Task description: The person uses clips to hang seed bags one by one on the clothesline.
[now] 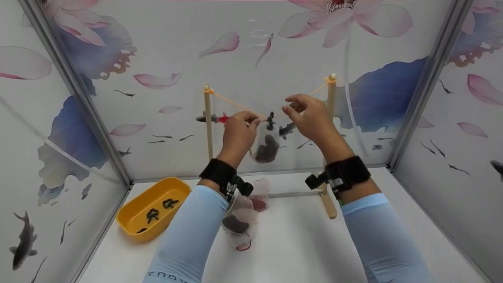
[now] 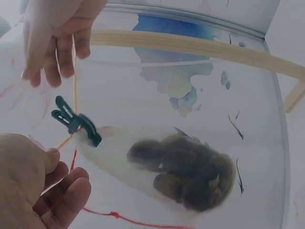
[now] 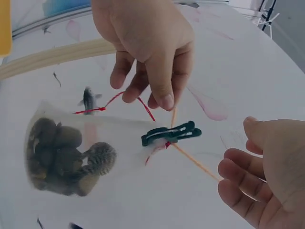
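Note:
A dark green clip (image 1: 270, 120) fastens the gathered top of a pale mesh bag (image 2: 112, 148) to an orange cord (image 1: 235, 103), so the bag hangs from it. Dark rounded lumps like stones (image 3: 57, 152) fill the bag's bottom, and a red string (image 2: 143, 223) trails from its neck. My left hand (image 1: 240, 131) pinches the cord between thumb and finger, just left of the clip. To the right, my right hand (image 1: 311, 118) hovers by the clip with loosely bent, parted fingers and nothing in them.
The cord sags between two wooden posts (image 1: 208, 125) of a stand. A yellow basin (image 1: 129, 232) with several dark green clips stands at the left. Two more mesh bags (image 1: 240, 220) with dark and reddish contents lie on the white table (image 1: 290, 243). Printed panels enclose the back and sides.

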`<state>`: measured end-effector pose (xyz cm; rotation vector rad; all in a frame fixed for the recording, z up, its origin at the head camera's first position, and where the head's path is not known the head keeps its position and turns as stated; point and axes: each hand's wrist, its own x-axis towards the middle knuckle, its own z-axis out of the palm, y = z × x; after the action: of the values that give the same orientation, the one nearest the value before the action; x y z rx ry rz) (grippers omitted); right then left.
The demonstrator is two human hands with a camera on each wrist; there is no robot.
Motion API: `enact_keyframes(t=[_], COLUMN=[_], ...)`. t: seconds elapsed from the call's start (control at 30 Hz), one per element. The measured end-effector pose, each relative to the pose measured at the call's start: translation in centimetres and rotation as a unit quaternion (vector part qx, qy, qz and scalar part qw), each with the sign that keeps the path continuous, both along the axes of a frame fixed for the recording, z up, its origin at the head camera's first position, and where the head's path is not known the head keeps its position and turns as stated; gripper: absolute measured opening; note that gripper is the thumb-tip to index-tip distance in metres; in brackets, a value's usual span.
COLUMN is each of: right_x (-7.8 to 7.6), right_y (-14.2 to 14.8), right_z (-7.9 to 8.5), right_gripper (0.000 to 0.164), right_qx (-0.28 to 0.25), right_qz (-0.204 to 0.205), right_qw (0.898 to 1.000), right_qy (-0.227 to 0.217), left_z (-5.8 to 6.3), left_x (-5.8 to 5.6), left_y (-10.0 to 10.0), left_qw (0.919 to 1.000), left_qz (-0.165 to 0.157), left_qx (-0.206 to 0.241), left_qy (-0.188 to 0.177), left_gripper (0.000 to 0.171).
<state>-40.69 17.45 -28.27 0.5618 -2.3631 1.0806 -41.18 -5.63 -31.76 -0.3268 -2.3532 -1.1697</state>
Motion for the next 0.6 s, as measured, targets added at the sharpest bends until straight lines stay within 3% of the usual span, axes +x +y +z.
enact_keyframes(t=[0.13,0.23,0.33,0.4,0.5,0.6], right_x=[1.6,2.4,2.8,3.0,3.6,4.2], right_y=[2.8,5.1,7.7,9.3,11.4,12.7], right_z=[-4.8,-9.5,-14.8,-18.3,-22.8,-26.1], right_gripper=[0.034,0.031,0.031,0.032,0.033,0.033], right_qx=[-0.020,-0.005,0.026,0.053,0.090,0.118], right_qz=[-0.039,-0.074,-0.101,-0.114,-0.122,-0.119], right_qw=[0.998,0.997,0.993,0.984,0.967,0.955], right_qy=[0.040,0.018,-0.062,-0.126,-0.207,-0.244], left_z=[-3.1,-5.7,-8.3,-9.8,-11.7,-13.5], left_x=[0.8,1.5,2.4,2.9,3.1,2.9], left_y=[-1.8,-3.9,-6.8,-9.1,-13.0,-17.4], left_qw=[0.9997,0.9988,0.9945,0.9885,0.9750,0.9615], left_qz=[-0.003,0.007,0.029,0.050,0.087,0.115], left_qx=[0.020,0.030,0.029,0.017,-0.005,-0.040], left_qy=[-0.010,-0.038,-0.096,-0.142,-0.204,-0.247], left_gripper=[0.016,0.017,0.020,0.024,0.031,0.037])
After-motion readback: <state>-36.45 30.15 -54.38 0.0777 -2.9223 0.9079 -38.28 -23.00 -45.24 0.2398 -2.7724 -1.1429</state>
